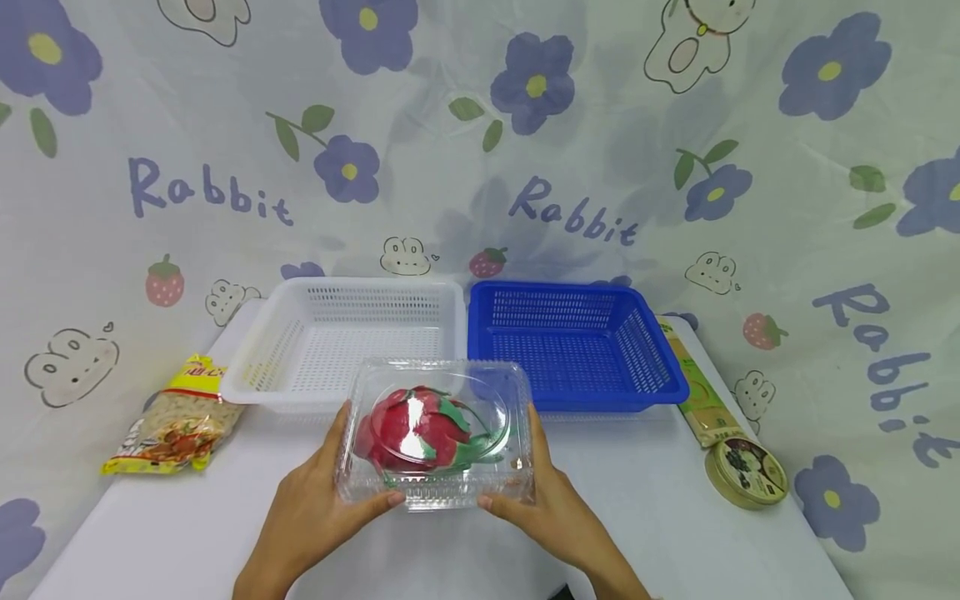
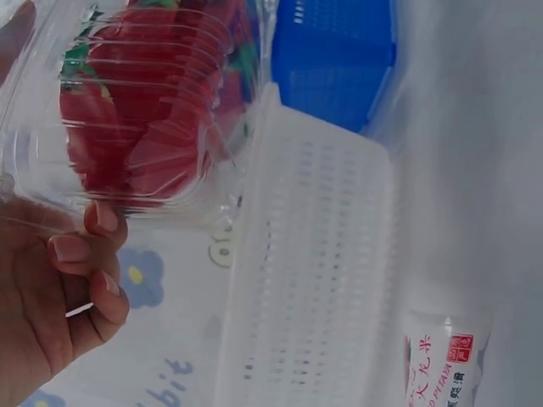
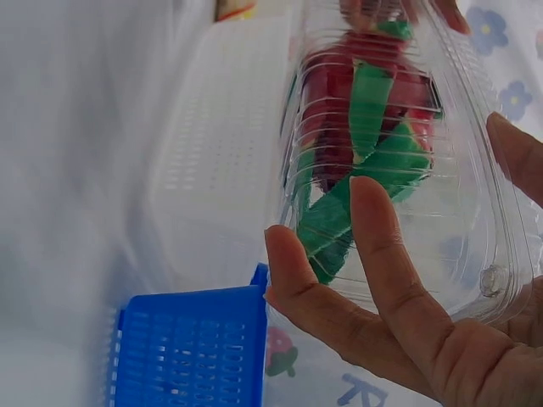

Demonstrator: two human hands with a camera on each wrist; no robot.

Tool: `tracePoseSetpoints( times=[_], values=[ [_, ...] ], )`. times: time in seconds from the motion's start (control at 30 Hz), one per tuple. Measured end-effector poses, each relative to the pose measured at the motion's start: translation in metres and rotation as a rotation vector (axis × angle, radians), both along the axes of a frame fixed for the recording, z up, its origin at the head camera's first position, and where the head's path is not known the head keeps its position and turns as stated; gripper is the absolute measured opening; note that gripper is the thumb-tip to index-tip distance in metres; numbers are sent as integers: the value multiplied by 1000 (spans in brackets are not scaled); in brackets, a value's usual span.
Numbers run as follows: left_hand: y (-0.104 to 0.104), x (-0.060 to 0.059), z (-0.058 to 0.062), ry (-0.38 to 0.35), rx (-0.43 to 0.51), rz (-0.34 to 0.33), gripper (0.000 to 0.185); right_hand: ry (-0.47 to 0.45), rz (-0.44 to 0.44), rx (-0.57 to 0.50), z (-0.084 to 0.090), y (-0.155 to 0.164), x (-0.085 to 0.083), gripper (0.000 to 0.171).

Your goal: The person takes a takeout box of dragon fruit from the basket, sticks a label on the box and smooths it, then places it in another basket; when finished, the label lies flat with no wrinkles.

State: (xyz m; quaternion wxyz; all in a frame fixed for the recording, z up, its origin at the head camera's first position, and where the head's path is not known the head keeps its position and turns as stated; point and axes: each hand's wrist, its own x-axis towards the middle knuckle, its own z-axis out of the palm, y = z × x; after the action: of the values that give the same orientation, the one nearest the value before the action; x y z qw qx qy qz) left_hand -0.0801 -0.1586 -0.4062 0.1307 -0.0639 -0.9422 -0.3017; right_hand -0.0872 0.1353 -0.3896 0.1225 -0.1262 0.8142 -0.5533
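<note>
A person holds a clear plastic box (image 1: 442, 497) with a red-and-green fruit (image 1: 412, 429) inside, in the head view, at the near side of a white table (image 1: 660, 533). The left hand (image 1: 318, 500) and the right hand (image 1: 551, 504) clasp opposite ends, thumbs on the near edge and fingers along the sides. Beyond the box, a white basket (image 1: 360, 287) stands far left beside a blue basket (image 1: 558, 287) at far right. A yellow-topped bag (image 1: 176, 417) lies on the left; a long green packet (image 1: 697, 383) and a round tin (image 1: 747, 473) rest on the right.

From the left wrist, several curled fingers of that hand show below the box, one fingertip at its ridged wall; the thumb's contact cannot be told here.

From the right wrist, two fingers spread apart against the box, behind which the fruit's green scales show.

The step in hand appears to be a two-handed hold, the box seemingly lifted off the table. The next move likely calls for both hands to travel together, keeping the box level so the fruit does not roll.
</note>
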Motion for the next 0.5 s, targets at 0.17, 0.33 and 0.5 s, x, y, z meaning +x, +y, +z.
tracePoseSetpoints(
  times=[0.17, 0.33, 0.5],
  values=[
    [2, 3, -2, 7, -4, 1, 121, -3, 5, -6, -1, 1, 2, 118],
    [3, 6, -4, 4, -7, 7, 121, -6, 15, -23, -3, 3, 5, 118],
    [4, 7, -6, 11, -7, 4, 122, -9, 9, -41, -6, 3, 7, 117]
  ],
)
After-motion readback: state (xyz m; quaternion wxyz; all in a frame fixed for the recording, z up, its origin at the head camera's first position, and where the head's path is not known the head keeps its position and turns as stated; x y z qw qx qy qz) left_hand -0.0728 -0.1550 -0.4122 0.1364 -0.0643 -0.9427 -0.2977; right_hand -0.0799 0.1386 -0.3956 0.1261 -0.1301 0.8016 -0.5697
